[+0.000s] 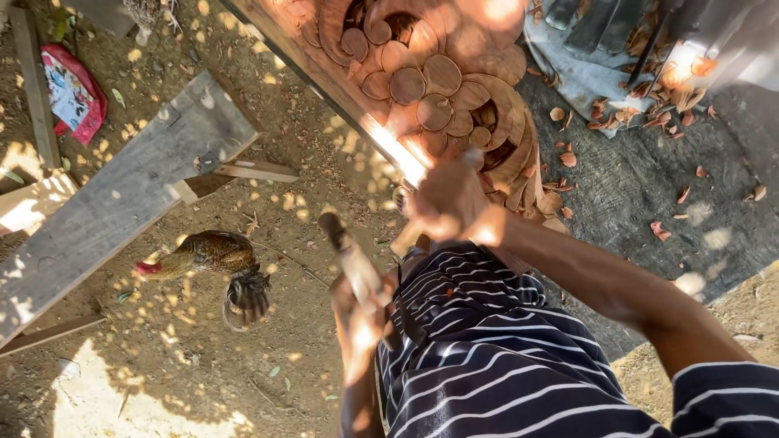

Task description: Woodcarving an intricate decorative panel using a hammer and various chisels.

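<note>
The left grip point(357, 312) is closed tight around the handle of a wooden mallet point(347, 253). The mallet's dark, rounded end points up and away from the striped shirt point(487, 357). It hangs over the dirt ground point(308, 211), just off the near edge of the carved wooden panel point(430, 81).

The right grip point(445, 203) is also closed, as a fist set against the lower edge of that panel. A short pale tool tip shows above the knuckles. Sun glare and blur hide the rest, so I cannot tell what kind of tool it is.

The panel is reddish wood cut into overlapping round petals and curling scrolls. It lies slanted across the top of the view on a dark table point(649, 186). Wood chips point(657, 81) are strewn over the table and over a grey cloth at the upper right.

To the left, well apart from both hands, a brown chicken point(207, 253) stands on the ground beside a long grey plank point(122, 195). A red bag point(73, 93) lies near the top left corner.
</note>
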